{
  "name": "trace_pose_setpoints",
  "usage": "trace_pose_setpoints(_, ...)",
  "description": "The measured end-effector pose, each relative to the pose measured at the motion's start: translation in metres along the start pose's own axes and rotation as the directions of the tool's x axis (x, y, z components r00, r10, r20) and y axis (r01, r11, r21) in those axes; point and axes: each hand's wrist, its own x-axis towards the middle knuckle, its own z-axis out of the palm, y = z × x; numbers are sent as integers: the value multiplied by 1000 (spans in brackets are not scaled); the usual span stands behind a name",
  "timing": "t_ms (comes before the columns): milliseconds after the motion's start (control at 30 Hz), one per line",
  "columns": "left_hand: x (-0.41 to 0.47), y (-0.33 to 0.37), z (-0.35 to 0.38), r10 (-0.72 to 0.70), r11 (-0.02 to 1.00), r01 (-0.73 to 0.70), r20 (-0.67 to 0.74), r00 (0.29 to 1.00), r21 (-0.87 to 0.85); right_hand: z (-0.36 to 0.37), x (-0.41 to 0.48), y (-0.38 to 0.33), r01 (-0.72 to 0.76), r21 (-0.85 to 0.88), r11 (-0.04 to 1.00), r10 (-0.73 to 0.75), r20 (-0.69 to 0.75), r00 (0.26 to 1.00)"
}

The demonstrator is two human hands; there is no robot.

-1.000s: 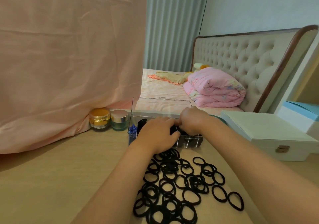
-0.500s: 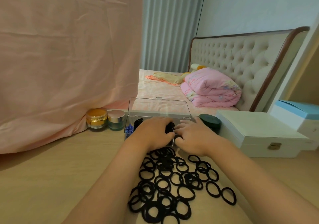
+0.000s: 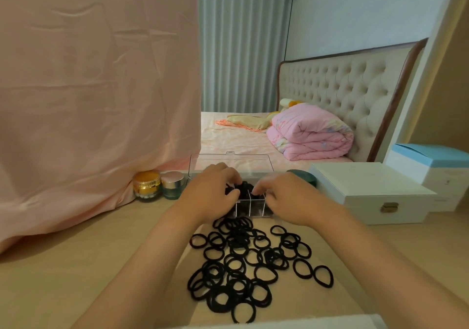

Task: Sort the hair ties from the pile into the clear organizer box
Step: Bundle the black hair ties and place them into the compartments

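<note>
- Pink cloth (image 3: 88, 100) hangs over the desk's (image 3: 63, 278) far left, hem bunched on the top.
- White box (image 3: 368, 191) with a brass latch sits at the far right edge.
- Black ties (image 3: 243, 260) lie piled at the near middle.
- Clear organizer (image 3: 250, 208), lid raised, stands just beyond them, with more ties inside.
- Left hand (image 3: 208, 194) grips a clump of ties over the organizer.
- Right hand (image 3: 289, 196) curls beside it; its hold is unclear.
- Gold jar (image 3: 146, 186) and teal jar (image 3: 173, 185): labels too small to read.

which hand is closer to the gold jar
Left. The left hand is over the clear organizer box, just right of the gold jar; the right hand is farther right, past the left hand.
</note>
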Motion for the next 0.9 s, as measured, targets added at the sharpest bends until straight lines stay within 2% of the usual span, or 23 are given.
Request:
trace_pose_setpoints(133,-23,-2,-6,-34,998,23,192,981,62,28,-13,-14,61,11,998,-62,99,993)
trace_pose_setpoints(300,-47,-9,0,-80,981,24,286,955,193,53,-14,-25,44,-45,998,-35,196,980)
trace_pose_setpoints(400,-52,-10,4,-113,987,67,339,934,145,58,-14,-29,44,-60,997,-27,266,964)
trace_pose_setpoints(600,-47,-10,10,-119,993,106,395,911,54,54,-14,-31,103,-173,980,-46,308,950)
trace_pose_setpoints(833,-42,-14,19,-93,992,118,368,925,-46,65,-7,-32,92,-139,986,-57,235,970)
trace_pose_setpoints(900,-42,-16,18,-89,985,138,371,924,-108,62,-9,-31,97,-76,992,-80,206,975)
